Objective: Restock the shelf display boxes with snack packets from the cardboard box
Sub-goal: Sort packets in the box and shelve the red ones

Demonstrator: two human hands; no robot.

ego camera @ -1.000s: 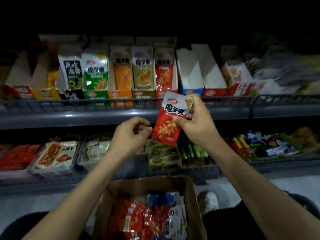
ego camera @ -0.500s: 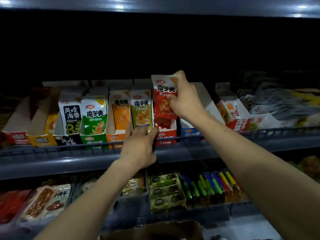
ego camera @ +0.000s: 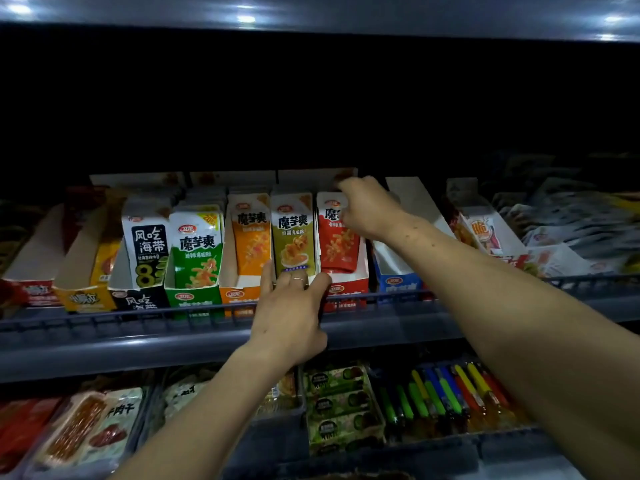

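One red packet (ego camera: 337, 244) going into its red display box (ego camera: 348, 287) on the upper shelf (ego camera: 138, 344).

Our right hand (ego camera: 367, 207) pinches the packet's top edge, fingers curled over it, with the packet standing upright in the box beside the olive packet (ego camera: 293, 237). Our left hand (ego camera: 291, 306) lies flat, fingers spread, against the box fronts at the shelf rail. To do this well, we judge, we should brace the box with the left hand, press the packet down until it sits level with its neighbours, label facing out, then let go. The cardboard box is out of view.
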